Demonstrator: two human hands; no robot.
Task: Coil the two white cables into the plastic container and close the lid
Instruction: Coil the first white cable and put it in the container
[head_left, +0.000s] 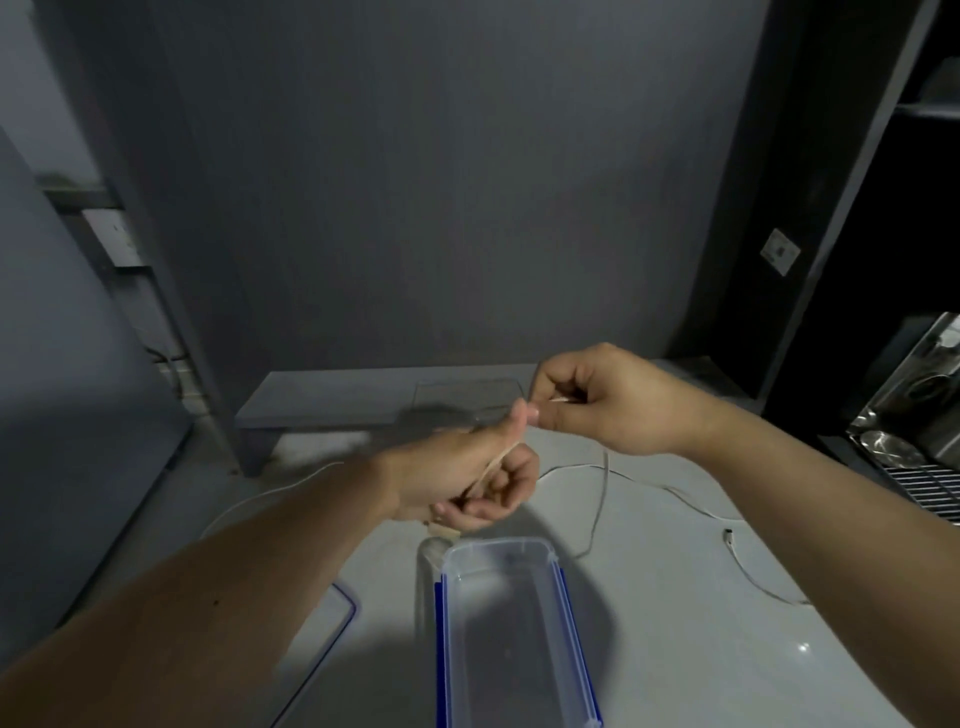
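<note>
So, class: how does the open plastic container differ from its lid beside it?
The container is a deep, empty tub in front of the hands; the lid lies flat to its left, mostly hidden under the left forearm. The container shows fully, the lid only one corner. Both are clear with blue trim.

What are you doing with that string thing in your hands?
It is a white cable, not string. The left hand holds loops of it while the right hand pinches the strand just above, winding it up. The rest trails loose across the table. The clear plastic container sits open and empty in front, and its lid lies to the left, so nothing is packed yet.
</note>
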